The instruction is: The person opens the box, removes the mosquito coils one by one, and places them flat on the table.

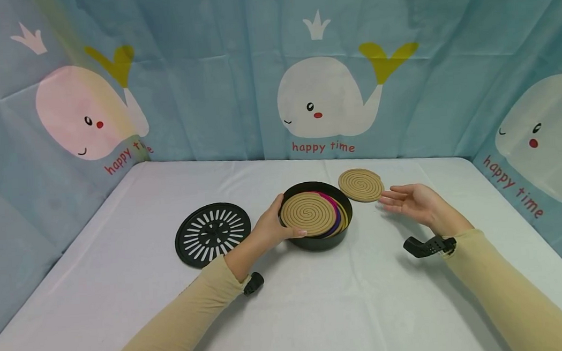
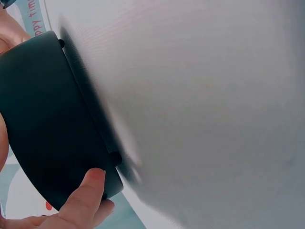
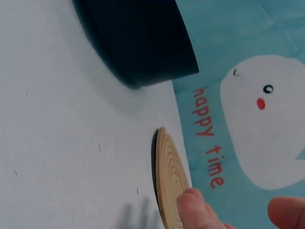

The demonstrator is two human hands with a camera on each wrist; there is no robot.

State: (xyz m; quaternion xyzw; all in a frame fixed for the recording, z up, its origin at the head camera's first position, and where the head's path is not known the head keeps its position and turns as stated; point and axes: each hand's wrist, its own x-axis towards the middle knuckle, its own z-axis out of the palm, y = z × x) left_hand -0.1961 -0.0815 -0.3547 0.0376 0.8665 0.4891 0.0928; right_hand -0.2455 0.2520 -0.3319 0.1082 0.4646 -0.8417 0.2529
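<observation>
In the head view my left hand [image 1: 268, 225] grips the left side of a round black tin [image 1: 320, 244], thumb over its near rim. Seen from the left wrist, fingers [image 2: 88, 193] lie against the tin's outer wall. A tan mosquito coil [image 1: 307, 213] tops a stack inside, with pink, purple and yellow edges showing below it. Right of the tin, another tan mosquito coil [image 1: 360, 185] lies flat on the table. My right hand [image 1: 414, 202] is beside that coil, palm turned up and fingers extended, the fingertips right at its edge; it holds nothing.
A black slotted lid [image 1: 213, 234] lies on the white-covered table [image 1: 318, 313] left of the tin, behind my left forearm. A blue curtain [image 1: 199, 94] printed with whales hangs along the table's back and sides. Each wrist carries a black camera mount [image 1: 427, 247].
</observation>
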